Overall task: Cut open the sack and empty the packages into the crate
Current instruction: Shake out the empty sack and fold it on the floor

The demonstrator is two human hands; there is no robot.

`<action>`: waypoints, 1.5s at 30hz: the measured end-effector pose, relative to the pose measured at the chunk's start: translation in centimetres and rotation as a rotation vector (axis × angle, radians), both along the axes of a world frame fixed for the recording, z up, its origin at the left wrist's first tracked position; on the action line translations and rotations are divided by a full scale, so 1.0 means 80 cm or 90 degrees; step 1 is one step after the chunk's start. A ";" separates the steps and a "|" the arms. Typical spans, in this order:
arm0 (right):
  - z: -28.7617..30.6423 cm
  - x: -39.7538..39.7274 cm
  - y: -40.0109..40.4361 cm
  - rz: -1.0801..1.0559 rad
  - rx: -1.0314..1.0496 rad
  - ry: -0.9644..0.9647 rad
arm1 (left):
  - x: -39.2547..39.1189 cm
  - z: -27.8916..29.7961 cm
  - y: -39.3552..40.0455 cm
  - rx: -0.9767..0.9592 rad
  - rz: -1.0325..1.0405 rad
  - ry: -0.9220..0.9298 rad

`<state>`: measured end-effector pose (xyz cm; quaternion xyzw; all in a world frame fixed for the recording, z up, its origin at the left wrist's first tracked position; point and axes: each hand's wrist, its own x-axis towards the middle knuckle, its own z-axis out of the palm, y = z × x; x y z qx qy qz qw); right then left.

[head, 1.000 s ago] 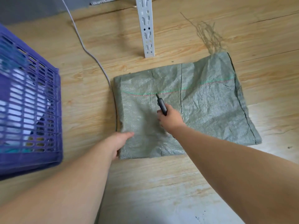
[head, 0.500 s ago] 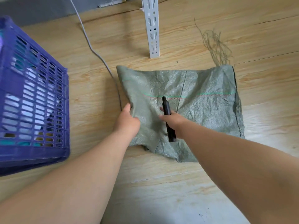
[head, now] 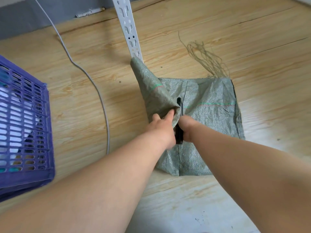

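Note:
A green woven sack (head: 210,105) lies flat on the wooden floor at centre right. My left hand (head: 164,127) grips its left edge and holds that side lifted, so a corner stands up in a peak. My right hand (head: 186,127) holds a black cutter (head: 179,121), which points away from me over the sack, right beside the lifted fold. A purple slatted crate (head: 25,132) stands at the left edge with white and dark packages showing through its slats.
A white slotted metal upright (head: 129,27) rises just behind the sack. A grey cable (head: 94,86) snakes across the floor between crate and sack. Loose frayed threads (head: 207,59) lie behind the sack's far right corner. A grey wall base runs along the top left.
My left hand went from lying flat at the sack's near left corner to gripping its left edge and pulling it up into a peak. The cutter has stayed in my right hand.

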<state>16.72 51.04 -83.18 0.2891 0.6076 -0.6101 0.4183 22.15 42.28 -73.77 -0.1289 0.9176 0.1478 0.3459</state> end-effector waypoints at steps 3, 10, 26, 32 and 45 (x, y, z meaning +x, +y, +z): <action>-0.010 -0.004 0.030 -0.016 0.045 0.010 | -0.008 -0.002 0.014 -0.018 -0.053 -0.016; -0.013 -0.013 0.018 -0.006 -0.103 -0.033 | -0.021 0.021 -0.024 -0.180 -0.293 -0.069; -0.027 -0.096 -0.042 -0.284 -0.170 -0.030 | 0.015 0.005 -0.147 -0.282 -0.425 -0.090; 0.021 -0.090 -0.067 -0.275 0.033 0.262 | 0.013 -0.032 -0.105 -0.263 -0.333 -0.095; 0.018 -0.030 -0.087 0.567 0.266 0.356 | 0.064 -0.071 -0.080 -0.170 -0.293 -0.211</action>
